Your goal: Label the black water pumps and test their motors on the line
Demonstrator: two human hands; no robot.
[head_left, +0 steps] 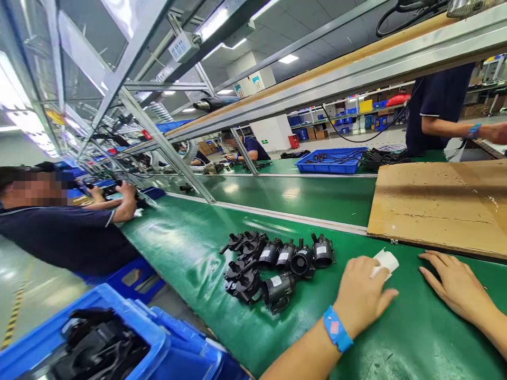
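Note:
My left hand [362,293], with a blue strap [337,328] around its wrist, is over the green bench top [390,330]. Its fingers curl on a crumpled white piece of paper or tissue [387,262], while the thumb sticks out to the side. To the right, my right hand [455,282] lies palm down on the bench, fingers stretched and holding nothing. Left of my left hand stands a cluster of black plastic housings. A labelled cylindrical housing [322,251] is closest to that hand, and another housing [278,290] lies on its side at the front.
A blue crate [99,295] of black parts stands at the lower left. Cardboard [439,203] covers the bench at the right, near a blue tray [332,164] of cables. A metal frame [170,142] crosses overhead. A co-worker [59,227] sits at the left; others work across the bench.

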